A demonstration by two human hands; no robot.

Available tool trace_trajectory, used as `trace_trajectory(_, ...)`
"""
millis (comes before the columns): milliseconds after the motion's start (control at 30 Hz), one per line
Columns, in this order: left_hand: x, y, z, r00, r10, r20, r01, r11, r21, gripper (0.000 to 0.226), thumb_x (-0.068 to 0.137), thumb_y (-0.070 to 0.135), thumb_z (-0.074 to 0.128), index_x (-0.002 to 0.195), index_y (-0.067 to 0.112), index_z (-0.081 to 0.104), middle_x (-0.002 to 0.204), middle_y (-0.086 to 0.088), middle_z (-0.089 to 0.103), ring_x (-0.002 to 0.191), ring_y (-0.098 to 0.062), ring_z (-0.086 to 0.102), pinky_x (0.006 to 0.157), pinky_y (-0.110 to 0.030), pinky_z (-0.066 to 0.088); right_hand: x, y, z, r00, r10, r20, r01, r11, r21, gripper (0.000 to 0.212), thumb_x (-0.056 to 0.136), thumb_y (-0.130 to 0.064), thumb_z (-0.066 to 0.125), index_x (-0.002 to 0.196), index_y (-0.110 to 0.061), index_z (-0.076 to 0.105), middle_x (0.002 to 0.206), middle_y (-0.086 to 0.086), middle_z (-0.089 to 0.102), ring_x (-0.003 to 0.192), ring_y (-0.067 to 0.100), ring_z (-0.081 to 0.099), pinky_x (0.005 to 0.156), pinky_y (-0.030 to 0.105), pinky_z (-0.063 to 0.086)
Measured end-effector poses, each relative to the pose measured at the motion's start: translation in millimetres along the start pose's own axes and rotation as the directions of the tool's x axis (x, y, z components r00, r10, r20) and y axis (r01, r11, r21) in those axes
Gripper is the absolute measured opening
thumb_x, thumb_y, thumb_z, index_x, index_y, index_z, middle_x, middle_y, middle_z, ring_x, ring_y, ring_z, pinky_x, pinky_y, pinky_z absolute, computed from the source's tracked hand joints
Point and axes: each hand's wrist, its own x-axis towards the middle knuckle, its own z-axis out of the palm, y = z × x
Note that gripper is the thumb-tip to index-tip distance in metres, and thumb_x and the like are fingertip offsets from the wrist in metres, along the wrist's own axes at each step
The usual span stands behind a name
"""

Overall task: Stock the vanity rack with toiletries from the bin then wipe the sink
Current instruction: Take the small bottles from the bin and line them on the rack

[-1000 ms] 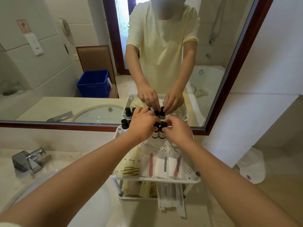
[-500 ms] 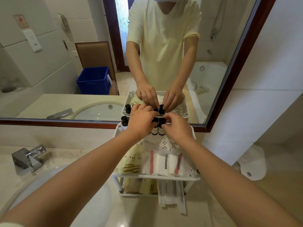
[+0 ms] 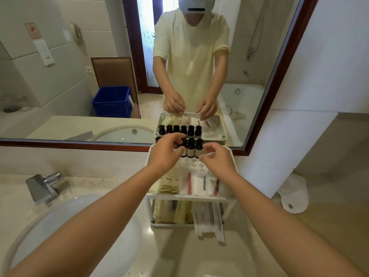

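Note:
A white two-tier vanity rack [image 3: 229, 151] stands on the counter against the mirror. A row of small black-capped bottles [image 3: 191, 149] lines the back of its top shelf. In front of them lie yellow packets [image 3: 167, 183] and white sachets [image 3: 198, 184]. My left hand [image 3: 165, 152] hovers just before the bottles with fingers loosely curled, hiding the left ones. Held slightly right of the row, my right hand [image 3: 218, 159] is also loosely curled. Neither hand holds anything.
The lower shelf holds more packets [image 3: 179, 212], and long wrapped items [image 3: 217, 226] stick out over the counter. A white sink [image 3: 69, 226] with a chrome faucet [image 3: 43, 186] lies at left. The blue bin [image 3: 112, 101] shows in the mirror. A white cap-like pouch [image 3: 293, 198] sits at right.
Both hands have let go of the bottle caps and drawn back a little toward me. The bottles now stand in a full row.

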Motion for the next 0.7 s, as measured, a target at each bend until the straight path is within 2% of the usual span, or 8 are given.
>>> trace_trajectory(100,-28,0,-15,0.997,-0.08,0.018,0.082,0.979,-0.186,0.036,0.09,0.024,0.063,0.126,0.029,0.057,0.102,0.014,0.063,0.089,-0.001,0.06,0.079,-0.027,0.054,-29,-10,7,1.0,0.004,0.008,-0.004,0.999,0.049,0.035,0.084,-0.023,0.072,0.118,-0.022,0.063,0.103,-0.012,0.063,0.085,0.004,0.063,0.08,0.03,0.056)
trace_trajectory(167,-48,-4,-24,0.993,-0.118,0.023,0.12,0.956,-0.268,0.037,0.09,0.023,0.064,0.125,0.027,0.058,0.101,0.012,0.063,0.088,-0.003,0.062,0.079,-0.029,0.056,-48,-18,14,1.0,0.009,0.021,-0.01,0.998,0.065,0.032,0.084,-0.025,0.071,0.115,-0.023,0.064,0.1,-0.012,0.064,0.086,0.005,0.063,0.078,0.034,0.058)
trace_trajectory(300,-89,-18,-40,0.98,-0.197,0.022,0.193,0.918,-0.347,0.037,0.088,0.019,0.065,0.124,0.025,0.059,0.101,0.011,0.064,0.089,-0.008,0.064,0.082,-0.033,0.056,-87,-36,30,0.999,0.021,0.046,-0.026,0.994,0.106,0.026,0.084,-0.025,0.071,0.11,-0.025,0.064,0.1,-0.009,0.066,0.088,0.009,0.064,0.08,0.038,0.058)
trace_trajectory(367,-110,-25,-48,0.971,-0.236,0.032,0.23,0.892,-0.389,0.036,0.088,0.018,0.065,0.123,0.024,0.059,0.101,0.008,0.065,0.091,-0.01,0.063,0.08,-0.03,0.056,-107,-41,40,0.998,0.037,0.054,-0.043,0.991,0.126,0.025,0.084,-0.024,0.071,0.108,-0.025,0.064,0.099,-0.009,0.067,0.089,0.01,0.063,0.081,0.038,0.058)
trace_trajectory(500,-149,-40,-60,0.957,-0.282,0.067,0.28,0.837,-0.47,0.034,0.087,0.016,0.065,0.119,0.024,0.06,0.102,0.004,0.065,0.095,-0.015,0.063,0.072,-0.024,0.053,-145,-48,60,0.994,0.046,0.1,-0.061,0.986,0.152,0.024,0.087,-0.021,0.068,0.111,-0.022,0.064,0.103,-0.007,0.065,0.091,0.006,0.061,0.071,0.021,0.051)
trace_trajectory(533,-158,-43,-64,0.954,-0.29,0.073,0.289,0.83,-0.478,0.034,0.087,0.016,0.066,0.119,0.024,0.06,0.103,0.003,0.065,0.094,-0.016,0.063,0.072,-0.025,0.053,-153,-50,64,0.992,0.056,0.112,-0.074,0.984,0.163,0.025,0.087,-0.02,0.068,0.112,-0.022,0.063,0.103,-0.006,0.065,0.091,0.007,0.062,0.07,0.021,0.051)
trace_trajectory(633,-182,-52,-76,0.946,-0.319,0.053,0.304,0.821,-0.484,0.034,0.087,0.016,0.067,0.119,0.024,0.06,0.101,0.003,0.066,0.093,-0.015,0.063,0.079,-0.029,0.055,-170,-56,79,0.986,0.065,0.154,-0.094,0.978,0.185,0.027,0.087,-0.02,0.068,0.113,-0.021,0.061,0.104,-0.002,0.064,0.094,0.014,0.063,0.077,0.032,0.057)
trace_trajectory(700,-199,-59,-86,0.935,-0.352,0.033,0.322,0.809,-0.492,0.033,0.087,0.017,0.067,0.119,0.025,0.06,0.101,0.004,0.065,0.093,-0.015,0.063,0.083,-0.032,0.056,-179,-61,90,0.981,0.042,0.19,-0.078,0.98,0.184,0.028,0.086,-0.02,0.069,0.112,-0.021,0.061,0.103,-0.001,0.064,0.096,0.015,0.062,0.084,0.035,0.056)
